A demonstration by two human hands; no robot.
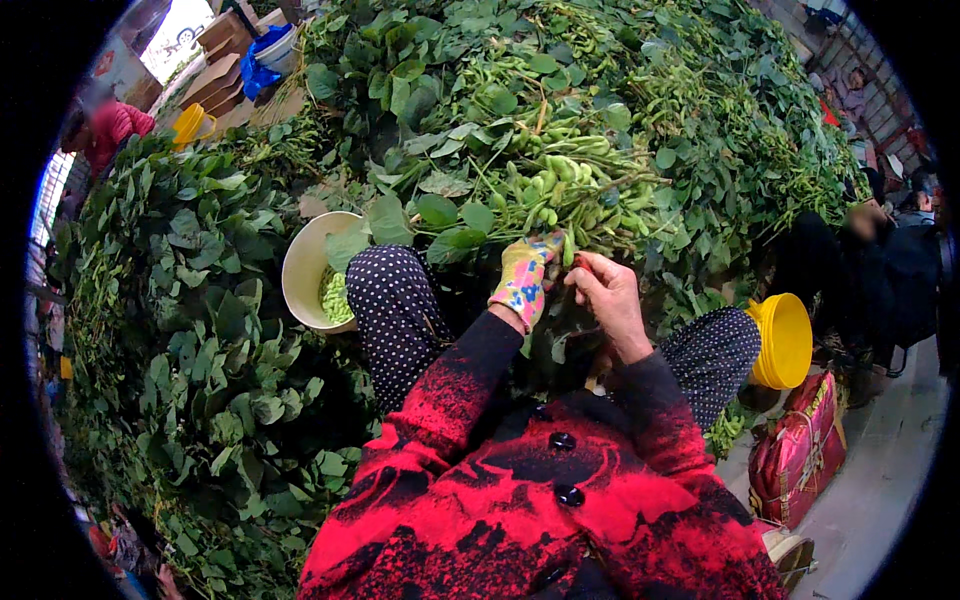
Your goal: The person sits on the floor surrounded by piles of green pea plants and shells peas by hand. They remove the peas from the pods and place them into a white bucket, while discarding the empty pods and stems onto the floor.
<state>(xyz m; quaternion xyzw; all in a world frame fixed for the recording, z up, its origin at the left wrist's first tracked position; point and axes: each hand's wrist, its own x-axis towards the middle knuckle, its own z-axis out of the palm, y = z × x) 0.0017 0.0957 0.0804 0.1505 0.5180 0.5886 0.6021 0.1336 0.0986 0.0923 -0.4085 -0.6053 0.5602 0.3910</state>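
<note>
In front of me, my left hand (525,278), in a yellow and pink patterned glove, is closed on a small green bean pod (569,248). My bare right hand (612,298) meets it from the right, thumb and forefinger pinched at the pod's near end. A bit of red shows at those fingertips; what it is I cannot tell. Just beyond the hands lies a bunch of plump bean pods (565,180) on their stalks. Left of my knee, a cream bucket (299,268) leans with shelled green beans (336,298) inside.
Heaped leafy bean plants (200,340) surround me on the left and ahead. By my right knee is a yellow bucket (786,340), with a red bag (798,450) on the floor below it. Other people sit at far left and right. Cardboard boxes (215,75) stand at the back left.
</note>
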